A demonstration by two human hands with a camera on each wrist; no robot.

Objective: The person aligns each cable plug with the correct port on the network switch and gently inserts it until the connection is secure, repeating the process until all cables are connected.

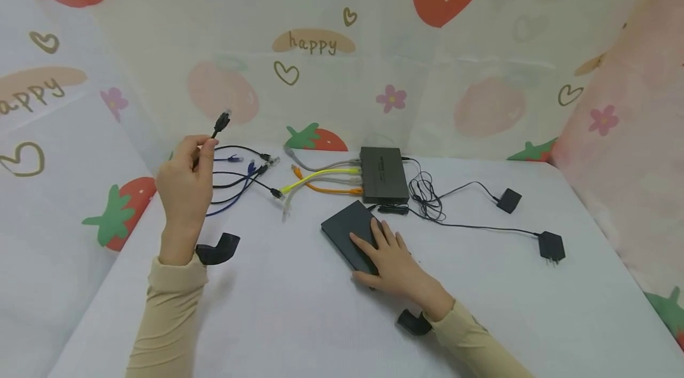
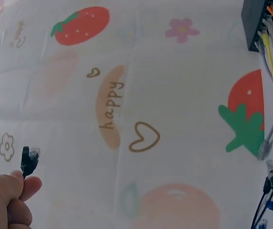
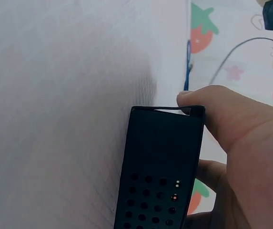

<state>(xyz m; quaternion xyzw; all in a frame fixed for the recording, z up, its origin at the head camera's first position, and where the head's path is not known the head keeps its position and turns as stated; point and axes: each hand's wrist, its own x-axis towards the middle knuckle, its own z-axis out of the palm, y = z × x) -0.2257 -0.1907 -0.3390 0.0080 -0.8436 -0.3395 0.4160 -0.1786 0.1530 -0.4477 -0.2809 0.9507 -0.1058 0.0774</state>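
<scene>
My left hand [image 1: 184,194] is raised above the left side of the table, thumb and fingertips pinching a black network cable just below its plug [image 1: 222,121]. In the left wrist view the black plug [image 2: 30,160] with its clear tip points up. My right hand [image 1: 398,265] rests with fingers spread on a dark flat box [image 1: 347,229] that lies at an angle on the table. The right wrist view shows a side of this box [image 3: 160,143] with rows of round holes and small lit lamps, the thumb [image 3: 198,98] along its top edge.
Behind the box stands a dark network switch [image 1: 383,175], with grey, yellow and orange cables [image 1: 320,175] at its left side. Several black and blue cables [image 1: 240,179] lie at the left. Two power adapters [image 1: 509,200] with tangled cords [image 1: 426,194] lie at the right.
</scene>
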